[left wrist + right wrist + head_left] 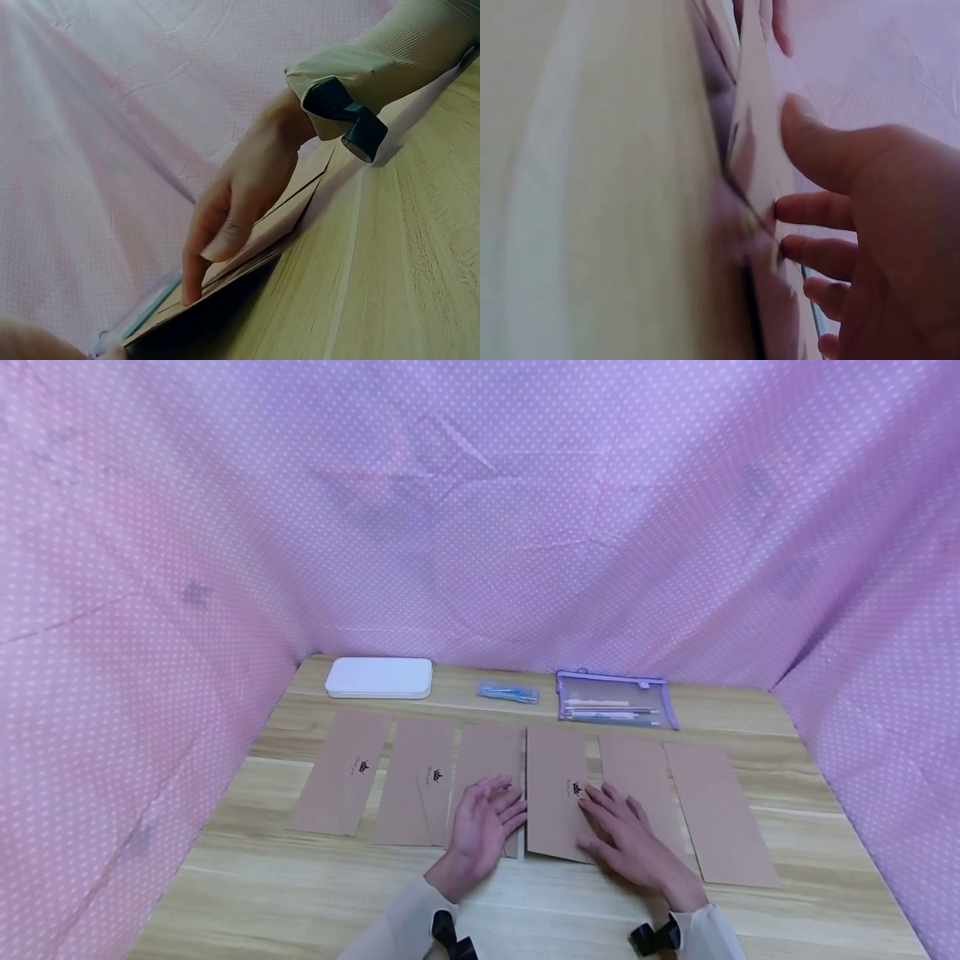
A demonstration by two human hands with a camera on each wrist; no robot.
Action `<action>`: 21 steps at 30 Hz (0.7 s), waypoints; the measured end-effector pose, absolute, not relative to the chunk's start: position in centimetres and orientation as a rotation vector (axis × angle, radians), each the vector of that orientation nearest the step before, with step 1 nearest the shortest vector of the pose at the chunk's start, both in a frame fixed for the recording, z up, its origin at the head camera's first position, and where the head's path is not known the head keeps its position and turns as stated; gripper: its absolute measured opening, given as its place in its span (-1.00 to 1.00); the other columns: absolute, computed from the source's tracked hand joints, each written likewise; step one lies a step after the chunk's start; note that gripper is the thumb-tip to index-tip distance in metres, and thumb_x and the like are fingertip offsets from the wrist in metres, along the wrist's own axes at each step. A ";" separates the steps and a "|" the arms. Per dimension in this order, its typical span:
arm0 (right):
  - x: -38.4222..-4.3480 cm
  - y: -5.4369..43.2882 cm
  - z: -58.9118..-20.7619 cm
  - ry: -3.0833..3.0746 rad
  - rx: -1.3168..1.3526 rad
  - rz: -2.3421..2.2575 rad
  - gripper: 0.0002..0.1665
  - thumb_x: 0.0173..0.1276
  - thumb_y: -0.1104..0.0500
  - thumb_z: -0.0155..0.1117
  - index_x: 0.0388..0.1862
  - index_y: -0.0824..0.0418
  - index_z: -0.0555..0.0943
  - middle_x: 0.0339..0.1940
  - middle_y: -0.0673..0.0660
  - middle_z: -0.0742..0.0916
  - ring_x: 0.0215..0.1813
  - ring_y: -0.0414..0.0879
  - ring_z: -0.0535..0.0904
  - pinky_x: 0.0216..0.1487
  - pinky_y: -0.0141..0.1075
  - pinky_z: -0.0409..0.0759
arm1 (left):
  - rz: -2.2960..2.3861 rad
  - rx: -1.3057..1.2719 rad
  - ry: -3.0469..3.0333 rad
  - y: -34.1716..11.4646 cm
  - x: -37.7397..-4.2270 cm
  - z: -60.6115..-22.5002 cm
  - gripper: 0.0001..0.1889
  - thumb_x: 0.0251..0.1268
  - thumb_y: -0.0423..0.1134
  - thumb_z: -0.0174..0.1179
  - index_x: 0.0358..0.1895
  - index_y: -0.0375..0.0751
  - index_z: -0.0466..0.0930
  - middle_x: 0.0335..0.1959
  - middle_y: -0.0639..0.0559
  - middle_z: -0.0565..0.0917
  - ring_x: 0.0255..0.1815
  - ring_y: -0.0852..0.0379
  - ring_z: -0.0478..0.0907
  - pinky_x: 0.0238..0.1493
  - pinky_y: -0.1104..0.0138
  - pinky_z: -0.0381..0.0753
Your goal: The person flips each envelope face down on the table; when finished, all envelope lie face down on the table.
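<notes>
Several brown paper envelopes lie side by side in a row, some printed with a small black crown. My left hand (482, 827) is palm up over the third envelope (480, 745), its fingertips at the left edge of the fourth envelope (555, 760). That left edge stands slightly raised off the table. My right hand (633, 843) rests palm down with spread fingers on the fourth envelope's right side, touching it near the crown. In the left wrist view, the right hand (244, 184) has its fingertips on the paper, and a dark gap shows under the envelope.
Behind the row lie a white flat case (379, 677), a small blue packet (508, 692) and a clear purple-edged zip pouch (617, 689) with pencils. Pink dotted cloth (480, 527) hangs around the wooden table (247, 860) at the back and sides.
</notes>
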State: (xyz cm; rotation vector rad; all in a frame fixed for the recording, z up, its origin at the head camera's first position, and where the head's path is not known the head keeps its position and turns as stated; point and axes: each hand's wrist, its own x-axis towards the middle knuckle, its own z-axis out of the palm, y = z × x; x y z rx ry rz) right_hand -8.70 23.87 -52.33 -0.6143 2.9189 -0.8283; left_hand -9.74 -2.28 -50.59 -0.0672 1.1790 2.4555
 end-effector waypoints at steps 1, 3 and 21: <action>-8.8 23.7 -52.3 2.922 -0.604 -0.834 -0.34 0.42 -0.06 0.25 0.37 0.29 0.49 0.51 0.32 0.44 0.58 0.41 0.14 0.46 0.39 0.01 | 2.454 -0.061 1.176 -2.3 -9.8 -50.6 -0.33 0.55 0.03 -0.47 0.50 -0.42 -0.05 0.56 -0.55 0.02 0.59 -0.46 0.03 0.64 -0.10 0.05; -9.0 23.4 -52.1 2.931 -0.581 -0.850 -0.41 0.47 -0.02 0.20 0.33 0.30 0.52 0.48 0.34 0.47 0.56 0.42 0.16 0.47 0.39 0.05 | 2.449 -0.053 1.174 -2.2 -9.8 -50.5 -0.32 0.55 0.03 -0.47 0.51 -0.44 -0.11 0.56 -0.56 0.04 0.59 -0.45 0.02 0.65 -0.10 0.03; -10.1 21.2 -51.5 2.597 -0.399 -1.642 -0.33 0.59 0.23 -0.03 0.56 0.42 0.09 0.55 0.52 0.25 0.50 0.44 0.27 0.41 0.12 0.41 | 2.472 -0.001 1.085 -1.9 -9.8 -49.2 -0.36 0.59 0.03 -0.48 0.50 -0.37 -0.11 0.53 -0.52 0.15 0.59 -0.36 0.12 0.64 -0.05 0.09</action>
